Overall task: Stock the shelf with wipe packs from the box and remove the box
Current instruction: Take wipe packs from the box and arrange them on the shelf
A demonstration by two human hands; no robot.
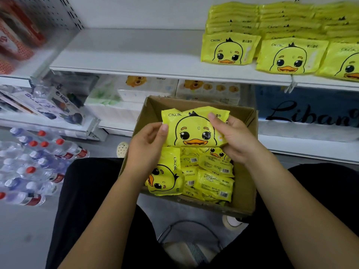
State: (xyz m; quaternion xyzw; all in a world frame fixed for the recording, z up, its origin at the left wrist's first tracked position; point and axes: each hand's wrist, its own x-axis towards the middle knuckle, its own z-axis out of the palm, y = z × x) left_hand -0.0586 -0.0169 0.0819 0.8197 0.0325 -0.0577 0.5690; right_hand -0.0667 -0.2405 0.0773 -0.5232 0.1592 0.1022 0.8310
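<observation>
Box (245, 193), cardboard, on the floor in front of the person: many yellow wipe packs (212, 178) left inside. Left hand (146, 146) and right hand (236, 138), one at each side edge, hold one duck-face pack (194, 131) above the box. Shelf (126, 59) beyond: three rows of packs (291, 53) at right, bare at left; stocking looks part done, box removal still to come.

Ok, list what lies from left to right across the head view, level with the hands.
water bottles on the floor → left hand → wipe pack gripped by both hands → right hand → blue package with black script lettering. The box is left out, since the hands overlap it.
</observation>
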